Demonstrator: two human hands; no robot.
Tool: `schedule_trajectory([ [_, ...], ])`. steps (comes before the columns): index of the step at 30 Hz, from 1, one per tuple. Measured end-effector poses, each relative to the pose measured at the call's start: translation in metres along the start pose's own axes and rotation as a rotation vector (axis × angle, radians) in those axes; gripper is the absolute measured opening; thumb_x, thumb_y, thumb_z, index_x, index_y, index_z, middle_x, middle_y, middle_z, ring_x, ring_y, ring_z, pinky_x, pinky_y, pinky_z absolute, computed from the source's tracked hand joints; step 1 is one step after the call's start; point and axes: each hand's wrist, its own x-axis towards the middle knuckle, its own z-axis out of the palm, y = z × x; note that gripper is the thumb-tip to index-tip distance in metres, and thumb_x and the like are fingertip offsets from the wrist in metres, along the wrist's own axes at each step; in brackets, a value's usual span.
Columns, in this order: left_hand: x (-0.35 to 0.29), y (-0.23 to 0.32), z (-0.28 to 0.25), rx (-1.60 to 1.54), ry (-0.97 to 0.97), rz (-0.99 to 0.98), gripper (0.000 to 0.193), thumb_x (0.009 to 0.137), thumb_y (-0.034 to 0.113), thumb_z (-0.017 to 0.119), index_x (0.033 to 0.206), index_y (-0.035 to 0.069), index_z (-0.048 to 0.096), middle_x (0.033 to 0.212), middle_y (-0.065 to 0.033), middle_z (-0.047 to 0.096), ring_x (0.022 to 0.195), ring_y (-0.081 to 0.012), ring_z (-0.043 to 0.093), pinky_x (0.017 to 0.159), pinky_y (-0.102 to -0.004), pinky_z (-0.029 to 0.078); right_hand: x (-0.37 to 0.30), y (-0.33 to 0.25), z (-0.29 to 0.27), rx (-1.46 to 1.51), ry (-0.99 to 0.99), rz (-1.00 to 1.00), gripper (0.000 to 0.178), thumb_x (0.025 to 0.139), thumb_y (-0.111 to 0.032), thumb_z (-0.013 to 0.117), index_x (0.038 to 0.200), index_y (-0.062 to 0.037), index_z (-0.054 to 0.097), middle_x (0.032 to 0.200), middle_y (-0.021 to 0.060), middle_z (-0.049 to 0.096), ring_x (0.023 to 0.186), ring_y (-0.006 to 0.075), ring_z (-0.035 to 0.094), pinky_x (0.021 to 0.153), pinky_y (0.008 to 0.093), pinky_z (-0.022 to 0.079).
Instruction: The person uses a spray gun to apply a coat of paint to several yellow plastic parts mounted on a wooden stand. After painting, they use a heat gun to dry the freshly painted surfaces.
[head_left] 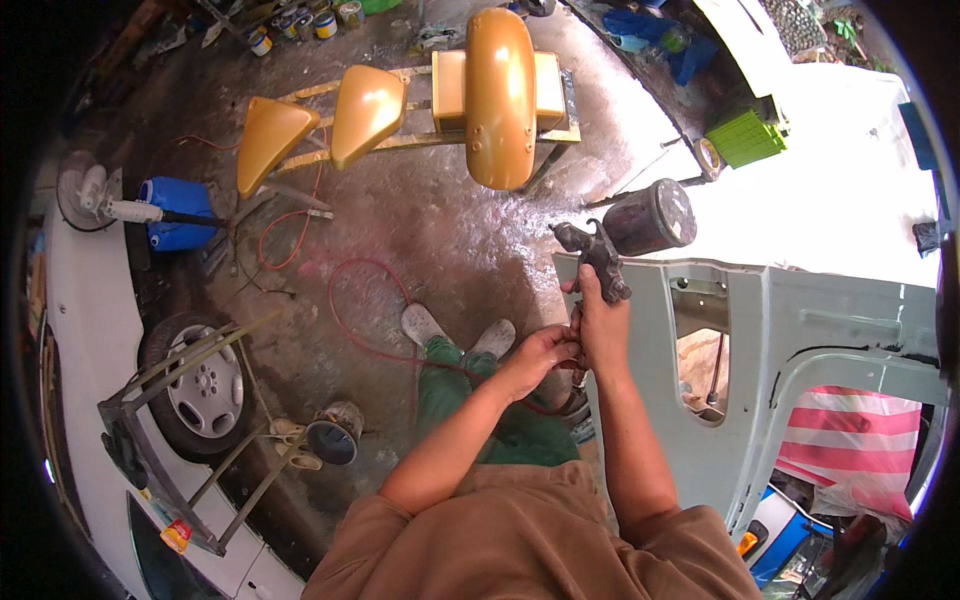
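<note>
My right hand (604, 325) is wrapped round the handle of a dark spray gun (598, 255), thumb up along its back. A dark, paint-stained cup (650, 218) is fixed to the gun and points away to the right. My left hand (541, 358) is closed in a pinch at the handle's lower end, where the red air hose (355, 345) comes up; the fitting between its fingers is mostly hidden. Ahead of me, a gold-painted fender (500, 100) and two gold side panels (275, 140) rest on a stand (415, 140), apart from both hands.
A grey vehicle body panel (640, 290) with cut-outs stands close by my right arm. To the left are a wheel (205, 385), a metal frame (150, 470), a bucket (335, 440), a blue jerrycan (180, 215) and a fan (95, 190). The hose loops across the concrete floor.
</note>
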Motion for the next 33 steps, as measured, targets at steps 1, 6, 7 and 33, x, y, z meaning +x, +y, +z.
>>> schedule_trajectory([
  [1,-0.001,0.0,-0.001,-0.005,0.012,0.003,0.021,0.105,0.018,0.052,0.118,0.003,0.06,0.11,-0.0049,0.066,0.102,-0.015,0.065,0.09,-0.0331,0.053,0.001,0.002,0.003,0.007,0.0,-0.006,0.033,0.101,-0.037,0.06,0.097,-0.0036,0.063,0.08,0.0048,0.067,0.044,0.0062,0.047,0.038,0.025,0.035],
  [6,0.002,-0.002,-0.003,0.037,0.052,-0.024,0.025,0.104,0.024,0.056,0.122,0.007,0.061,0.111,-0.0022,0.066,0.105,-0.0134,0.063,0.09,-0.0332,0.052,0.01,0.015,0.004,0.005,0.011,-0.034,0.032,0.1,-0.033,0.062,0.092,-0.0029,0.063,0.076,0.0028,0.065,0.043,0.0055,0.046,0.038,0.0254,0.034],
  [7,0.002,0.0,-0.002,0.027,0.059,-0.031,0.027,0.104,0.025,0.057,0.123,0.007,0.061,0.111,-0.0018,0.066,0.106,-0.013,0.063,0.09,-0.0333,0.051,0.014,0.019,0.003,-0.005,0.013,-0.038,0.032,0.1,-0.033,0.062,0.091,-0.0027,0.063,0.075,0.0025,0.065,0.043,0.0054,0.045,0.038,0.0256,0.033],
  [33,-0.159,-0.072,-0.169,0.721,0.73,-0.122,0.044,0.095,0.023,0.066,0.131,-0.001,0.057,0.12,-0.0133,0.066,0.111,-0.0213,0.062,0.098,-0.0342,0.048,0.052,0.016,0.042,-0.367,-0.05,-0.104,0.056,0.093,-0.042,0.07,0.129,0.0001,0.058,0.108,0.0258,0.07,0.104,0.0378,0.068,0.088,0.0439,0.051],
])
